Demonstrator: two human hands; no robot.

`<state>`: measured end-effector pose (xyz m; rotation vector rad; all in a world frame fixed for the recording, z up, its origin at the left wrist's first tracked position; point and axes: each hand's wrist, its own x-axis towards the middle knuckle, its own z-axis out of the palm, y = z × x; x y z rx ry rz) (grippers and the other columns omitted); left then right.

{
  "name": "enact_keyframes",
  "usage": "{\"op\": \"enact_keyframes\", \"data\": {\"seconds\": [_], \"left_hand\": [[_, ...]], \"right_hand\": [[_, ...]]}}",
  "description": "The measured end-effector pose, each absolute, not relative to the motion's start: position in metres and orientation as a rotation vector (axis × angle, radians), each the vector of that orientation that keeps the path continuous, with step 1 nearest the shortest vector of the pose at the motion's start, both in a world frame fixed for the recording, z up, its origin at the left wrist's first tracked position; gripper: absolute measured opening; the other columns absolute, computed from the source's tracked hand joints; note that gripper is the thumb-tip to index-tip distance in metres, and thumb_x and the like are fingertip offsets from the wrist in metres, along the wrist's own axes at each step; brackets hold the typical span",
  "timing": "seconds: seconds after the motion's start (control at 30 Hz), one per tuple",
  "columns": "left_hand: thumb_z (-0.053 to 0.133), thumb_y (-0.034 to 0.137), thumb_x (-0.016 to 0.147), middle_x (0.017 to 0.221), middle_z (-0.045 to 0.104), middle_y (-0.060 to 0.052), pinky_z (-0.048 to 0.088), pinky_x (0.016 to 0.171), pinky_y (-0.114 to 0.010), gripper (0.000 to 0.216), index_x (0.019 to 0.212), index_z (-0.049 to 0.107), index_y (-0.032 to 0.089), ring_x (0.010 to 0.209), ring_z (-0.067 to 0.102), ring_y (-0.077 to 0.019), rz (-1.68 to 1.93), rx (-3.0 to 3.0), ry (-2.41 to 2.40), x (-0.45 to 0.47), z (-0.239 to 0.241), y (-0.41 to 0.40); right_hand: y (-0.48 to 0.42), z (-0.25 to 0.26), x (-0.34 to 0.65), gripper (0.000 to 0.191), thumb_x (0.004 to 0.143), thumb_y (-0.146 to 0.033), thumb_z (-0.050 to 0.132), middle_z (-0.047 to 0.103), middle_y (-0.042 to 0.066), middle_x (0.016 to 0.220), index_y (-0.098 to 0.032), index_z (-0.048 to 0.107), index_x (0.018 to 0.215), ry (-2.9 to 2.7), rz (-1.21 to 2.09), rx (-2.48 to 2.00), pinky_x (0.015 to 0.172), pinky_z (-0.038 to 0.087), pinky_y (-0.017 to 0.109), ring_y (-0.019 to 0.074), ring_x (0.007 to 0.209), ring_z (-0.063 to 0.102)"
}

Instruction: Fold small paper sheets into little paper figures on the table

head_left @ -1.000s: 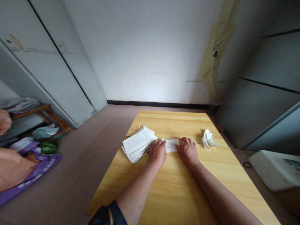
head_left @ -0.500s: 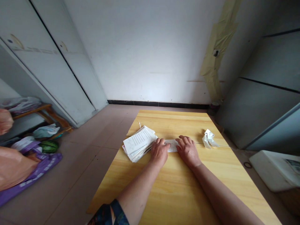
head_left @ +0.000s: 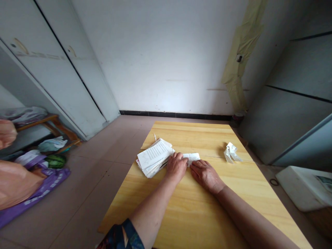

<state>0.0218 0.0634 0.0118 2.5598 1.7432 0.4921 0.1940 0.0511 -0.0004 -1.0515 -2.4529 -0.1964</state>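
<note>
Head view: open fingers (head_left: 177, 159) press a paper slip (head_left: 194, 157); a purple bag (head_left: 49, 183) holds a watermelon (head_left: 55, 161).

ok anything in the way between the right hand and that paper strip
Nothing visible: the right hand lies on the wooden table with its fingertips at the near edge of the paper strip. The left hand is over the strip's other end.

Paper slip (head_left: 194, 157) with illegibly tiny print
</note>
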Motion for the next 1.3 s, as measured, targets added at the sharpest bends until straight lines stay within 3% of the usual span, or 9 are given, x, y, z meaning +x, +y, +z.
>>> {"op": "enact_keyframes", "data": {"seconds": [0.1, 0.4, 0.5, 0.67, 1.0, 1.3], "left_hand": [[0.049, 0.025, 0.089, 0.103, 0.059, -0.006, 0.04, 0.086, -0.036, 0.025, 0.105, 0.068, 0.029, 0.099, 0.048, -0.0226, 0.477, 2.551, 1.744, 0.02, 0.01, 0.064], [0.043, 0.019, 0.091, 0.119, 0.056, -0.004, 0.039, 0.091, -0.037, 0.035, 0.116, 0.062, 0.033, 0.105, 0.046, -0.0232, 0.387, 2.541, 1.709, 0.014, 0.009, 0.065], [0.042, 0.018, 0.091, 0.12, 0.056, -0.004, 0.039, 0.091, -0.037, 0.035, 0.116, 0.062, 0.032, 0.105, 0.046, -0.0229, 0.377, 2.543, 1.712, 0.015, 0.01, 0.064], [0.043, 0.018, 0.09, 0.12, 0.056, -0.004, 0.04, 0.093, -0.037, 0.033, 0.113, 0.063, 0.031, 0.106, 0.047, -0.0223, 0.415, 2.551, 1.714, 0.016, 0.01, 0.063], [0.044, 0.007, 0.084, 0.121, 0.056, -0.003, 0.041, 0.091, -0.033, 0.043, 0.117, 0.06, 0.029, 0.105, 0.048, -0.021, 0.355, 2.577, 1.642, 0.008, 0.015, 0.064], [0.044, 0.006, 0.082, 0.116, 0.059, -0.006, 0.042, 0.091, -0.034, 0.039, 0.108, 0.066, 0.025, 0.106, 0.049, -0.0227, 0.379, 2.604, 1.573, 0.005, 0.021, 0.061]], "right_hand": [[0.049, 0.002, 0.203, 0.022, 0.091, -0.02, 0.047, 0.065, 0.006, 0.08, -0.019, 0.065, 0.078, -2.446, -0.215, -1.133, 0.073, 0.039, 0.029, 0.0175, 0.08, 0.055], [0.049, 0.003, 0.224, 0.02, 0.087, -0.016, 0.051, 0.067, 0.006, 0.083, -0.018, 0.066, 0.074, -2.327, -0.276, -1.278, 0.071, 0.039, 0.029, 0.0181, 0.079, 0.056], [0.047, 0.006, 0.219, 0.019, 0.089, -0.022, 0.05, 0.067, 0.01, 0.1, -0.017, 0.068, 0.089, -2.325, -0.274, -1.238, 0.079, 0.041, 0.033, 0.0209, 0.09, 0.056], [0.045, 0.006, 0.205, 0.034, 0.089, -0.035, 0.052, 0.057, 0.013, 0.128, -0.018, 0.062, 0.117, -2.508, -0.178, -1.049, 0.093, 0.039, 0.043, 0.0284, 0.116, 0.049], [0.047, 0.003, 0.206, 0.028, 0.094, -0.03, 0.044, 0.067, 0.011, 0.114, -0.018, 0.065, 0.109, -2.507, -0.08, -1.013, 0.094, 0.042, 0.04, 0.0228, 0.11, 0.058], [0.05, 0.001, 0.213, 0.022, 0.092, -0.028, 0.049, 0.068, 0.01, 0.109, -0.019, 0.067, 0.101, -2.422, -0.152, -1.095, 0.091, 0.043, 0.037, 0.022, 0.104, 0.06]]}}
